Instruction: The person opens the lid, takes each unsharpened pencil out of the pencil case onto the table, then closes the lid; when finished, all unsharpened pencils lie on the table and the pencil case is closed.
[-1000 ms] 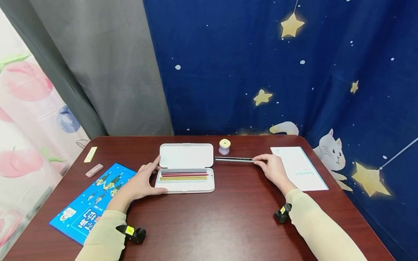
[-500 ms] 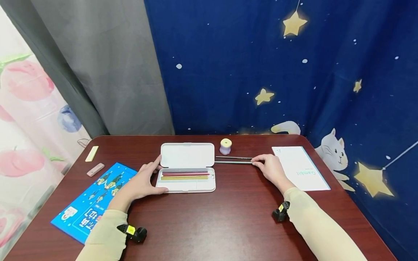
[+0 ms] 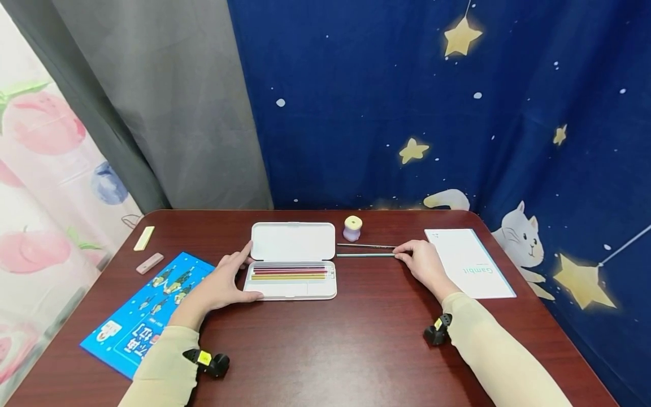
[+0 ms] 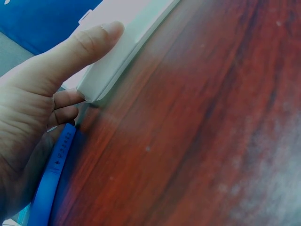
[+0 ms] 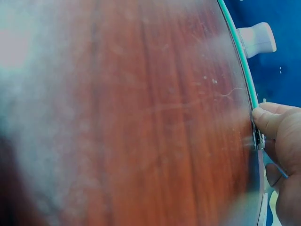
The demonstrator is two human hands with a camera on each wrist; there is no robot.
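Observation:
A white pencil case (image 3: 295,290) lies open on the table, its lid tipped back and several red, yellow and dark pencils (image 3: 288,274) inside. My left hand (image 3: 222,281) holds the case at its left end. In the left wrist view, the thumb rests over the case's corner and the fingers are at its side. Right of the case, my right hand (image 3: 420,261) pinches the ends of a teal pencil (image 3: 366,255) and a dark pencil (image 3: 365,246). Their far ends point at the case and stand slightly apart. The right wrist view shows thumb and fingertip on the teal one.
Behind the pencils stands a small yellow and lilac spool-shaped item (image 3: 352,228). A white booklet (image 3: 470,265) lies right, partly behind my right hand. At left are a blue book (image 3: 147,311) under my left forearm, a pink eraser (image 3: 150,263) and a pale yellow bar (image 3: 144,238).
The two pencils in my right hand have fanned apart, the teal one swinging toward me. Both hands keep nearly the same place, and the left still holds the case.

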